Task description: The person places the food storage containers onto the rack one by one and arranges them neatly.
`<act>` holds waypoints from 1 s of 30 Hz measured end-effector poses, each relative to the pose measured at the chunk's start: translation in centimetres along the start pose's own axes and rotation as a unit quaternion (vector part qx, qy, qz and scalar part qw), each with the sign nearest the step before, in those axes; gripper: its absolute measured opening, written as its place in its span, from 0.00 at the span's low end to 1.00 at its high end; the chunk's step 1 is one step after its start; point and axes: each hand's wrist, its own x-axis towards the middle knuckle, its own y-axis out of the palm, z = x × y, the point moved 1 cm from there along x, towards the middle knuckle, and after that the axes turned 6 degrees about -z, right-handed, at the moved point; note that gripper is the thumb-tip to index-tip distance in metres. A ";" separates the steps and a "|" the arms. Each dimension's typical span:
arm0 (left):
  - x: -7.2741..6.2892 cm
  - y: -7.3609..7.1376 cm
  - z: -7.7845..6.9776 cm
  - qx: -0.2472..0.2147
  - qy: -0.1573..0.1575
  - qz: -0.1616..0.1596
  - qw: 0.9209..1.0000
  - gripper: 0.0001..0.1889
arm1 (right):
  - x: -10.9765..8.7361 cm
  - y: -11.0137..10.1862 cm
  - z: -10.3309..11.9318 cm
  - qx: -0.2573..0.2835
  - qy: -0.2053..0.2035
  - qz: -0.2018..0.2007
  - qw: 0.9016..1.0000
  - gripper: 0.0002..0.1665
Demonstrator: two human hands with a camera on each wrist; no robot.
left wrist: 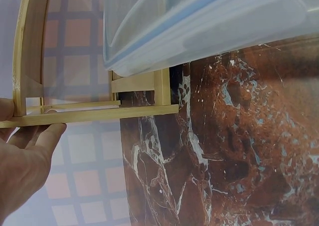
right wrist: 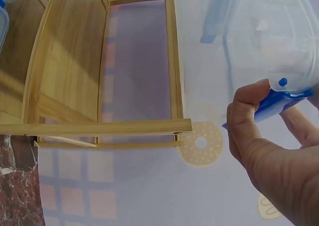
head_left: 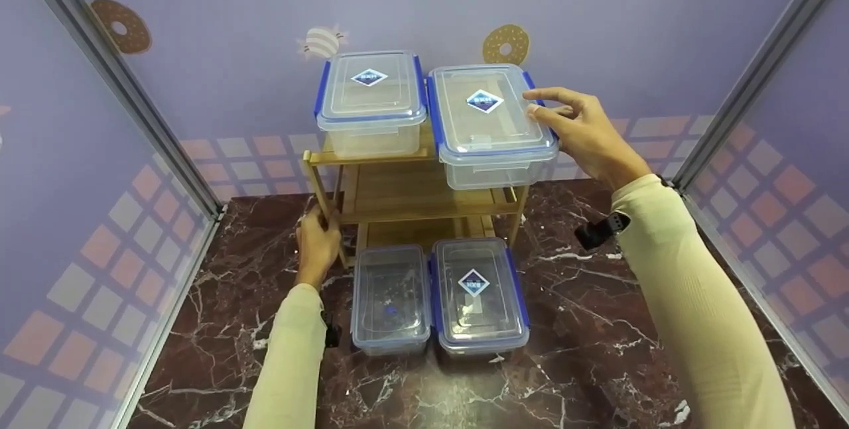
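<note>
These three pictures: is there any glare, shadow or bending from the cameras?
Head view: a pale sheen on the marble floor below the boxes; left wrist view: a wooden rack rail looks bowed, probably lens distortion; right wrist view: a slanting shadow on the shelf board, while the plastic box looks washed out.

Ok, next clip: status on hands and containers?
Left hand grips wooden rack. Right hand holds lidded container above rack. Possible obstruction: second container close on its left.

The marbled surface (head_left: 597, 363) before me carries the wooden rack (head_left: 398, 191) and two clear boxes (head_left: 392, 300); a third box (head_left: 371, 101) sits atop the rack.
</note>
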 end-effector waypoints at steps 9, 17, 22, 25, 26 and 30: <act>0.1 0.0 -0.1 -0.010 0.005 0.008 1.000 0.15 | -0.2 0.1 0.5 -0.083 0.018 0.022 0.996 0.39; 0.0 0.0 0.0 -0.008 -0.001 0.006 1.000 0.15 | -0.7 0.3 0.5 -0.152 -0.008 0.088 0.984 0.63; 0.1 0.0 0.0 -0.005 0.004 0.004 1.000 0.15 | -0.7 0.7 0.3 -0.175 -0.025 0.084 0.981 0.72; 0.0 0.0 0.1 -0.006 0.002 0.004 1.000 0.15 | -0.5 1.1 0.2 -0.174 -0.031 0.070 0.982 0.72; 0.0 0.0 0.1 -0.007 0.002 0.004 1.000 0.15 | -0.5 1.2 0.2 -0.173 -0.034 0.066 0.982 0.72; 0.1 0.1 0.1 -0.004 0.003 0.002 1.000 0.15 | -0.4 1.5 -0.1 -0.156 -0.045 0.050 0.985 0.72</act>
